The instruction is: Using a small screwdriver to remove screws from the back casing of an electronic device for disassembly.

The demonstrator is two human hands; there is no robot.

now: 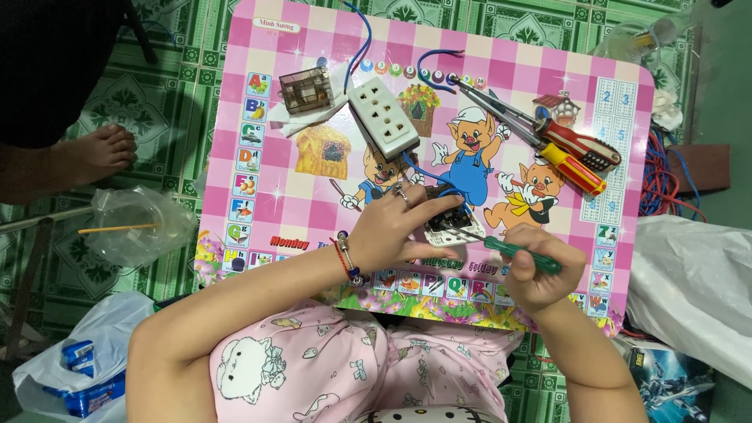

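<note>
My left hand presses down on a small white electrical switch part on the pink cartoon table. My right hand grips a green-handled screwdriver whose tip reaches into the switch part. Blue wires run from the part toward a white multi-socket outlet lying farther back.
A clear plastic box on a white cloth sits at the back left. Two red and yellow screwdrivers and pliers lie at the back right. Plastic bags lie on the green floor. Another person's foot rests at the left.
</note>
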